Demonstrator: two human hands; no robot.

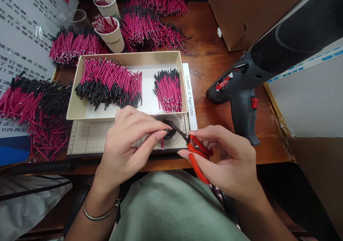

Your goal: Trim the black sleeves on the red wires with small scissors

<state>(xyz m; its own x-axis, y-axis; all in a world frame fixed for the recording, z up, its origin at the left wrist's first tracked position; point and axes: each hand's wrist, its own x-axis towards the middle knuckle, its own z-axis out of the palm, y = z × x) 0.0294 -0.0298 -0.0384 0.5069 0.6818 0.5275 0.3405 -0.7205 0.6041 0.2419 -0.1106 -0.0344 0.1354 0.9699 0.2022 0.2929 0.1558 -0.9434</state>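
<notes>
My left hand (128,141) pinches a short red wire (162,143) between thumb and forefinger, its end hanging down near the table's front edge. My right hand (227,158) is closed round the orange handles of a small pair of cutters (193,149). The dark jaws of the cutters meet the wire at my left fingertips. Just behind them stands a clear round dish (175,121) with black bits inside.
A shallow cardboard box (80,107) holds two heaps of red wires with black ends. More heaps and two paper cups (114,37) lie behind and left. A black hot-air gun (241,87) rests at right, a cutting mat (88,137) under the box.
</notes>
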